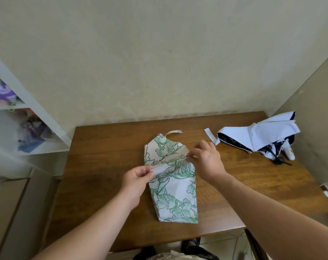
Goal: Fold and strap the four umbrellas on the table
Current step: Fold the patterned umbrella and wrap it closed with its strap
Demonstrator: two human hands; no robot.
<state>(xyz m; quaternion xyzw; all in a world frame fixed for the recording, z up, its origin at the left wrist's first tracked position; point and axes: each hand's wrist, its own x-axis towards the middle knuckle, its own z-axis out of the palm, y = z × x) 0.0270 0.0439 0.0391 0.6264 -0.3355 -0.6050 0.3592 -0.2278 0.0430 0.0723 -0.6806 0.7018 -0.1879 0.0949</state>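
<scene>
Shelf (18, 117): left of table (103, 166), holds blurred colourful items.
L hand (136, 182): pinches left edge of a fabric fold on floral umbrella (175, 192).
Floral umbrella: flat at table centre, strap (173, 132) loose at far end.
R hand (206, 160): pinches same fold's right end.
White/navy umbrella (257, 136): unfolded, far-right corner of table.

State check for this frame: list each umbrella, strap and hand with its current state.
Green floral umbrella: flat on the table, partly folded, unstrapped.
Its strap: loose, lying open.
White and navy umbrella: collapsed, crumpled, unstrapped.
Its strap: loose on the table.
Left hand: pinches a canopy fold.
Right hand: pinches the canopy's edge.
</scene>
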